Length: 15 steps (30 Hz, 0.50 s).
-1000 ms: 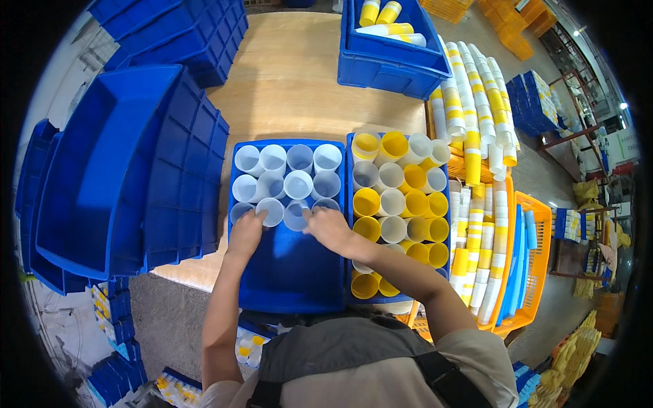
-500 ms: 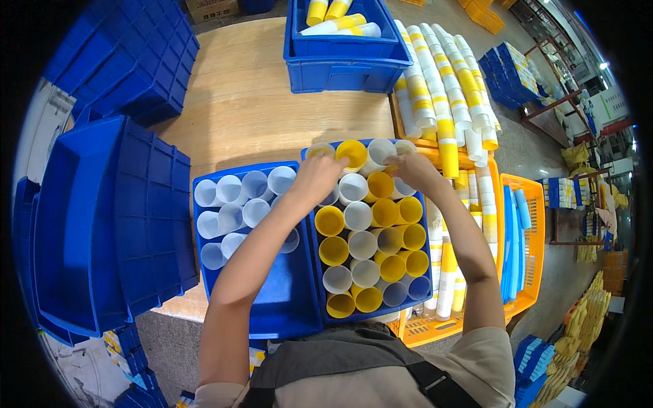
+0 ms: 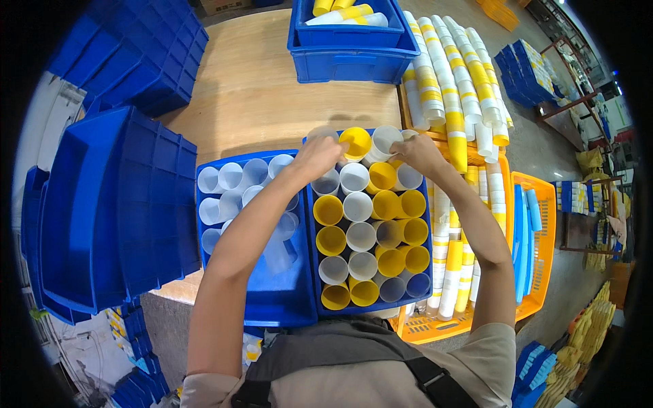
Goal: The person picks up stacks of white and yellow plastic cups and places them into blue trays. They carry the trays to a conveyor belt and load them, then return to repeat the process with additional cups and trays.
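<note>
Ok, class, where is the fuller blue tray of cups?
In the head view, the fuller blue tray lies right of centre, between the emptier tray and an orange basket.

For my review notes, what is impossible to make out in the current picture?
Head view:
Cups in the left blue tray: some partly hidden by the left forearm.
Fingertips of the left hand: hidden by its knuckles.
Upper-left crate stack: cut off by the upper picture edge.
Far upper-right blue crates: contents too small to identify.
</note>
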Each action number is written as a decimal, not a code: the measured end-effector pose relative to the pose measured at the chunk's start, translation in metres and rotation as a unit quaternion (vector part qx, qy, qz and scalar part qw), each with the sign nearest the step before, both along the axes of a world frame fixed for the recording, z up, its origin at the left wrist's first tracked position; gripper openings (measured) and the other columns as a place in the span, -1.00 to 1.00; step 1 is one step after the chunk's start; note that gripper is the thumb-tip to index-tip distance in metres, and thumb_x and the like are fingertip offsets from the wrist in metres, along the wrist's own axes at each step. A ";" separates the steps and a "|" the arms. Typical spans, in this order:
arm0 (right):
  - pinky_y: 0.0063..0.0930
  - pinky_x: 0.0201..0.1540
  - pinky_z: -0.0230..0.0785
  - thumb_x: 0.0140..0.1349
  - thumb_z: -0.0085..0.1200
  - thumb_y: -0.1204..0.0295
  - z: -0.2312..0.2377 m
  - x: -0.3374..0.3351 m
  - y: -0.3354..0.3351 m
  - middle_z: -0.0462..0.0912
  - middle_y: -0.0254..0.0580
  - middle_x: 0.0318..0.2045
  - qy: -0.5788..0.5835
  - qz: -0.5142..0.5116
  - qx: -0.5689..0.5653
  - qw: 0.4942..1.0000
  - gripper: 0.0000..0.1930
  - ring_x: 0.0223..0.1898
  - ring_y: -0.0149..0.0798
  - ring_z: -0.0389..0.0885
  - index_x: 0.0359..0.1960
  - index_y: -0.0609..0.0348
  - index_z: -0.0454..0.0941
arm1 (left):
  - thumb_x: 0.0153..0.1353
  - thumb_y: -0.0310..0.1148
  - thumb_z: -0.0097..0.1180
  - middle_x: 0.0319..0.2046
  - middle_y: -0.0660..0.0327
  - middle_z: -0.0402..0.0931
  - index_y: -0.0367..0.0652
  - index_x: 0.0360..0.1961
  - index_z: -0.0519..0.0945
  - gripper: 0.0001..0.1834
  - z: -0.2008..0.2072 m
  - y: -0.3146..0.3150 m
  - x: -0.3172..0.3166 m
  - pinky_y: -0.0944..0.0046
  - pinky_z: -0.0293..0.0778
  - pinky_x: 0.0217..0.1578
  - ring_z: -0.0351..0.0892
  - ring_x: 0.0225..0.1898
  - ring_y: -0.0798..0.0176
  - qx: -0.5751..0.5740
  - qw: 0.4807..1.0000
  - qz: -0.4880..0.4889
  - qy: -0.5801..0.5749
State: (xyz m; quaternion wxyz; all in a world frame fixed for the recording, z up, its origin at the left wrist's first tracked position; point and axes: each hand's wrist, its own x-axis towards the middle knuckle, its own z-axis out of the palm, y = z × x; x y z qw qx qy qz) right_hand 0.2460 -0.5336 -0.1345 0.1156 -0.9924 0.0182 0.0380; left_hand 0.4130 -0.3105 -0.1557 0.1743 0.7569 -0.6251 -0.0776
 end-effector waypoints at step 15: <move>-0.24 -0.17 0.56 0.13 0.18 0.45 0.001 -0.015 0.015 0.71 0.02 -0.28 -0.059 -0.064 -0.073 0.994 -0.76 -0.26 0.01 0.70 -0.13 0.08 0.66 | 0.10 -0.54 0.21 -0.52 0.10 0.52 -0.15 -0.17 0.64 -0.77 0.126 0.182 -0.067 0.18 0.49 -0.50 0.57 -0.52 0.09 -0.217 0.973 0.049 0.057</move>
